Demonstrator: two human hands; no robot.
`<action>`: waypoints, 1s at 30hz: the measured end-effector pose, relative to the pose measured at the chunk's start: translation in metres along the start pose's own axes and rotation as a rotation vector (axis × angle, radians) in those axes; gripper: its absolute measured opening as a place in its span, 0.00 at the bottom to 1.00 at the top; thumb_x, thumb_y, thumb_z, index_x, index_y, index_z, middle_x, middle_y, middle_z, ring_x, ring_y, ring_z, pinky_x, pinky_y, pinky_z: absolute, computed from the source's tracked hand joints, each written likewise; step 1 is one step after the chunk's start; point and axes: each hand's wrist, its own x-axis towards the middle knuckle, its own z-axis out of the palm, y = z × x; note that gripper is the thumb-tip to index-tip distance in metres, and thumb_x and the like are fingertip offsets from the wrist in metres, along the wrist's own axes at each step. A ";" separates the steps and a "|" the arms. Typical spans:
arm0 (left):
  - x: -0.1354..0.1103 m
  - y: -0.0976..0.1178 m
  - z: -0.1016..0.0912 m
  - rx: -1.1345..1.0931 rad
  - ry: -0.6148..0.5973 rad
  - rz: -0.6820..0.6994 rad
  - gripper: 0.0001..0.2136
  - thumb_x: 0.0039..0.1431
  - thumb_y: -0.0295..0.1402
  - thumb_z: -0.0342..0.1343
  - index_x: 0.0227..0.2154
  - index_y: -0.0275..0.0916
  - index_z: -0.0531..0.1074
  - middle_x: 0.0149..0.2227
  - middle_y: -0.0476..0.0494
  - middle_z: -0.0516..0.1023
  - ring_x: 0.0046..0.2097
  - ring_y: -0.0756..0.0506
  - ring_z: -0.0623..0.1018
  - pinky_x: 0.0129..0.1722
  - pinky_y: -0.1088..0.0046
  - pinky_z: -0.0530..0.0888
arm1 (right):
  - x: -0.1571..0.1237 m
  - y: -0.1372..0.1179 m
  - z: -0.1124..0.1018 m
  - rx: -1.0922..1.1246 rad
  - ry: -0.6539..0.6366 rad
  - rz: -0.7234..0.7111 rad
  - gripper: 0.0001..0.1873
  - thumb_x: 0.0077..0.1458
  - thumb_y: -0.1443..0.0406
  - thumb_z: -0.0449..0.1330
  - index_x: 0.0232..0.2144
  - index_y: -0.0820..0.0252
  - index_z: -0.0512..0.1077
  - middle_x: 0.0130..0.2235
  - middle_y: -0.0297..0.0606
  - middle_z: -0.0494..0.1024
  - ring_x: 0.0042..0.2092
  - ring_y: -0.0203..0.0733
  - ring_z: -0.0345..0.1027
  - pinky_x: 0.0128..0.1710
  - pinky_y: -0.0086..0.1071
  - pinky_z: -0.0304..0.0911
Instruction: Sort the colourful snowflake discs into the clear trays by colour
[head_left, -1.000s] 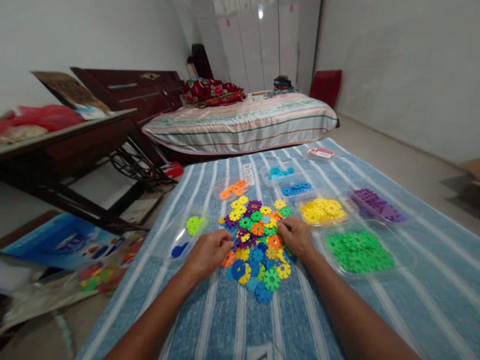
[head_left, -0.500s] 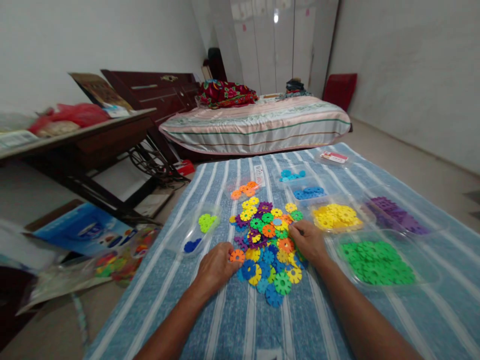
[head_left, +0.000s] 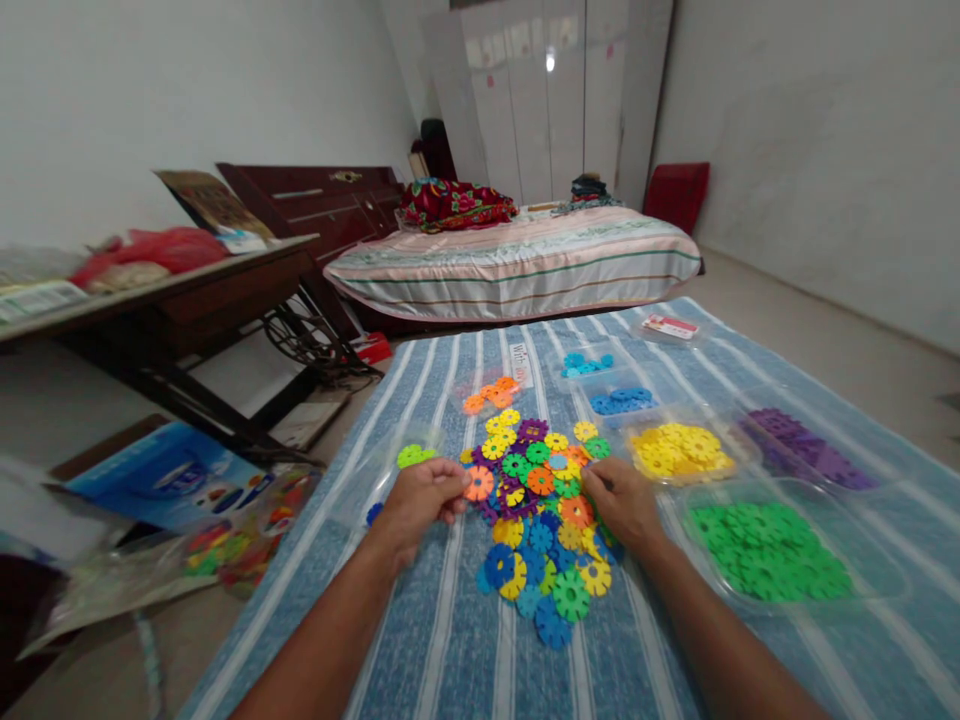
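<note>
A pile of colourful snowflake discs [head_left: 541, 520] lies on a blue striped mat [head_left: 465, 640]. My left hand [head_left: 417, 496] is at the pile's left edge, fingers pinched on an orange disc [head_left: 478, 483] lifted a little above the mat. My right hand [head_left: 624, 504] rests on the pile's right side with curled fingers on the discs; what it grips is hidden. Clear trays hold sorted discs: green [head_left: 765, 550], yellow [head_left: 679, 450], purple [head_left: 806, 450], blue [head_left: 621, 401], light blue [head_left: 587, 362], orange [head_left: 491, 393].
A clear tray [head_left: 390, 465] with lime and dark blue discs sits left of the pile. A mattress [head_left: 517, 260] lies beyond the mat. A dark sewing table [head_left: 172, 300] stands at left, with a blue box [head_left: 165, 475] and plastic bags on the floor.
My left hand has picked an orange disc from the pile's lower left and raised it. My right hand stayed on the pile's right side. The camera view shifted slightly.
</note>
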 end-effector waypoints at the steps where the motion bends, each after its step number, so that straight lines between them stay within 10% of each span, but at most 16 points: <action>1: 0.010 0.008 0.002 -0.069 0.033 -0.002 0.08 0.41 0.32 0.61 0.24 0.35 0.70 0.16 0.51 0.72 0.18 0.54 0.69 0.18 0.81 0.65 | 0.000 0.001 0.000 0.000 0.000 0.000 0.17 0.57 0.58 0.51 0.21 0.58 0.70 0.26 0.35 0.72 0.32 0.39 0.65 0.33 0.30 0.55; 9: 0.075 0.058 0.019 -0.457 0.174 0.082 0.08 0.42 0.25 0.61 0.27 0.36 0.69 0.26 0.44 0.79 0.30 0.49 0.80 0.29 0.76 0.76 | -0.001 0.002 0.000 0.012 -0.015 0.008 0.18 0.58 0.58 0.51 0.21 0.58 0.70 0.26 0.34 0.72 0.32 0.39 0.66 0.33 0.30 0.55; 20: 0.013 -0.010 0.036 0.400 -0.273 0.285 0.06 0.45 0.34 0.55 0.22 0.37 0.72 0.18 0.53 0.70 0.22 0.52 0.69 0.23 0.78 0.62 | 0.001 0.000 -0.004 -0.011 -0.005 0.010 0.17 0.57 0.58 0.51 0.21 0.58 0.71 0.27 0.36 0.73 0.33 0.40 0.66 0.34 0.31 0.56; 30: -0.031 -0.010 0.041 0.770 -0.155 0.378 0.04 0.48 0.30 0.53 0.22 0.39 0.71 0.22 0.51 0.71 0.28 0.49 0.69 0.27 0.75 0.58 | 0.000 0.001 -0.004 0.000 -0.003 0.007 0.17 0.57 0.58 0.51 0.22 0.58 0.73 0.27 0.36 0.75 0.33 0.39 0.67 0.35 0.31 0.58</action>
